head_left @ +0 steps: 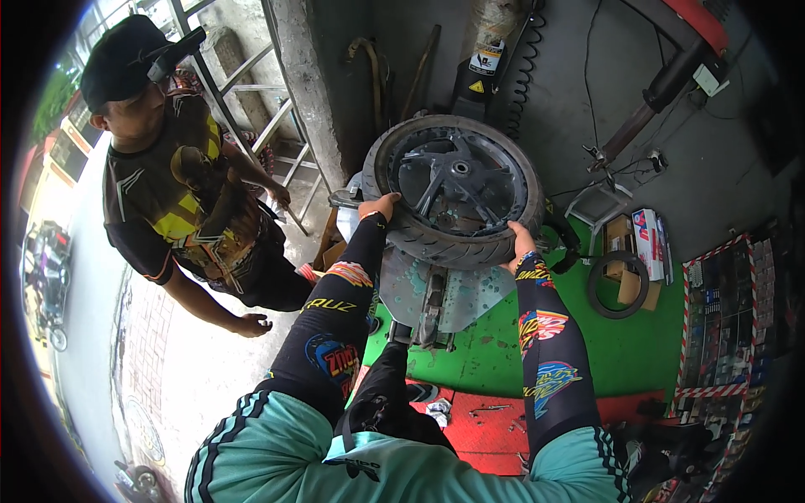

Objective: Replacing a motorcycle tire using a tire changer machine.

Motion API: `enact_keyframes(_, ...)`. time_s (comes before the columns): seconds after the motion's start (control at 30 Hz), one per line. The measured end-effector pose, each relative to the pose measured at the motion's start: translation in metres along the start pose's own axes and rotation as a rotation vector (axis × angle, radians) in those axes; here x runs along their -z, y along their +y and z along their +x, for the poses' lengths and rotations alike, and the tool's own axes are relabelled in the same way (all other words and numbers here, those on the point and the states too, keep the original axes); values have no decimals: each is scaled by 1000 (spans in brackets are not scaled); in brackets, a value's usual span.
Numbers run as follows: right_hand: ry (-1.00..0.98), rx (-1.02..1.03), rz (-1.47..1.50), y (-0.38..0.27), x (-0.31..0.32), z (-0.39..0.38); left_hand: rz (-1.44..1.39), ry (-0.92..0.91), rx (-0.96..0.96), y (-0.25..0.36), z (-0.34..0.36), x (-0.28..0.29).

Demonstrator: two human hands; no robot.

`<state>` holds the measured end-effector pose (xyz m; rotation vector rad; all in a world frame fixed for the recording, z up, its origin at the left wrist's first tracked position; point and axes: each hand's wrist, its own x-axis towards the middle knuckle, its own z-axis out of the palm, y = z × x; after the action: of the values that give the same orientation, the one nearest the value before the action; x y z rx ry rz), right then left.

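Note:
A motorcycle wheel point(460, 168) with a dark spoked rim and a black tire lies flat on the grey metal turntable point(419, 293) of a tire-changing machine. My left hand point(381, 207) grips the tire's near left edge, thumb on top. On the near right edge, my right hand point(521, 245) holds the tire the same way. The fingers of both hands curl under the tire and are partly hidden. Both my arms reach forward in dark printed sleeves.
To the left stands a person point(201, 184) in a black cap, one hand hanging low. A machine arm point(625, 138) reaches in at upper right. A loose tire point(619, 285) leans by cardboard boxes point(620, 239). Tools point(490, 408) lie on a red surface; shelves point(721, 318) stand right.

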<state>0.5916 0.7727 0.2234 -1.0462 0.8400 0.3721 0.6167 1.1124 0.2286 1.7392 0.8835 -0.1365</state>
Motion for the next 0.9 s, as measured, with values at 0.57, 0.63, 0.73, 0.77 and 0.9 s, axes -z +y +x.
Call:
enact_keyframes(0.57, -32, 12, 15, 14, 9, -26, 83, -25, 39, -8, -21, 18)
enact_keyframes(0.63, -41, 4, 23, 16, 6, -33, 90, -17, 32, -7, -24, 19)
enact_keyframes(0.73, -33, 16, 19, 17, 7, -40, 85, -4, 16, -10, -28, 21)
enact_keyframes(0.77, -33, -5, 19, 17, 9, -42, 60, 0, -17, -9, -28, 21)
enact_keyframes(0.9, -78, 17, 5, 19, 15, -40, 62, 12, -24, -5, -30, 24)
